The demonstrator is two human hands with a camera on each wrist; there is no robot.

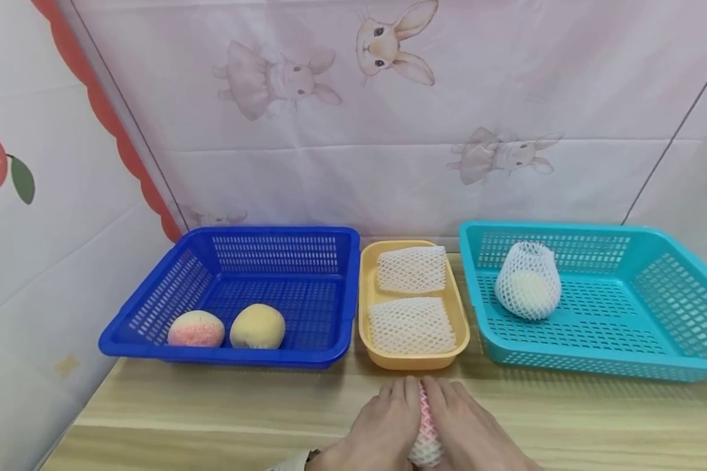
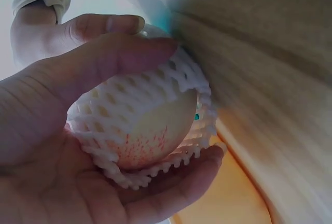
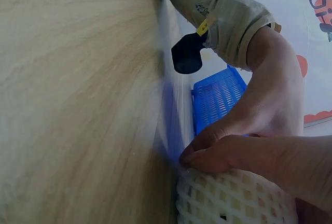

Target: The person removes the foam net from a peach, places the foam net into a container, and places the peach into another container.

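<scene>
Near the front of the table, my left hand (image 1: 377,422) and right hand (image 1: 474,428) grip a peach (image 2: 161,130) from both sides. A white foam net sleeve (image 2: 116,105) covers much of the peach, but its open end leaves a pale, red-speckled patch bare in the left wrist view. There, the left thumb lies over the net and the fingers curl beneath it. In the right wrist view the right hand (image 3: 244,154) has its thumb on the net, close to the other hand's thumb. In the head view the hands hide most of the peach.
A blue basket (image 1: 230,356) at left holds two peaches (image 1: 258,326). The yellow tray (image 1: 412,361) in the middle holds two flat foam nets (image 1: 412,325). At right, a teal basket (image 1: 565,363) contains one netted fruit (image 1: 528,291). A printed cloth wall (image 1: 359,183) stands behind.
</scene>
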